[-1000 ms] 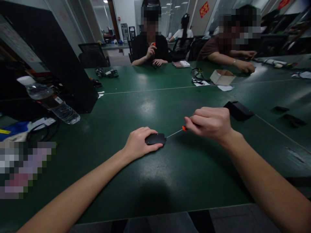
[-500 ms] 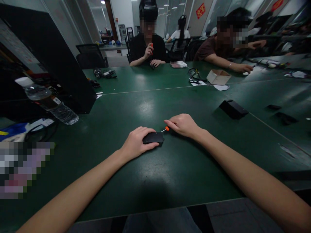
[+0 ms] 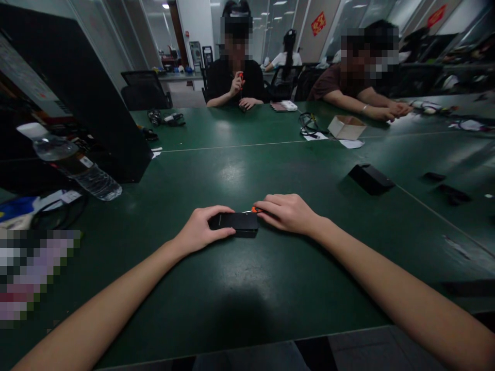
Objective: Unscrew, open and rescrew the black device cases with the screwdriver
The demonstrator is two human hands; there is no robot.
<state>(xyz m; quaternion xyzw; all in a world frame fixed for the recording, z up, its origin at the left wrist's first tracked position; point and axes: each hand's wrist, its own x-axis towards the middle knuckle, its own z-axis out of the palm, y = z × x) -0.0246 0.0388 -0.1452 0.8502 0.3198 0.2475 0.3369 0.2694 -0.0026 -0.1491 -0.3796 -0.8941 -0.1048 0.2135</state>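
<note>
A small black box (image 3: 242,222) lies on the green table (image 3: 235,278) in front of me. My left hand (image 3: 199,229) grips its left end, thumb on the near side and fingers on the far side. At the box's right end, my right hand (image 3: 288,212) is closed on an orange-handled screwdriver (image 3: 254,209). The thin metal shaft points left along the box's far edge. Most of the handle is hidden under my right fingers.
A plastic bottle (image 3: 77,162) leans by a large black case (image 3: 112,103) on the left. Another black box (image 3: 370,179) and an open carton (image 3: 347,127) stand to the right. Two people sit across the table, one holding a red-handled tool (image 3: 240,80).
My left hand has slid left and uncovers more of the box. My right hand has come down and nearer the box, and the screwdriver lies flatter. The person at right has brought both hands together.
</note>
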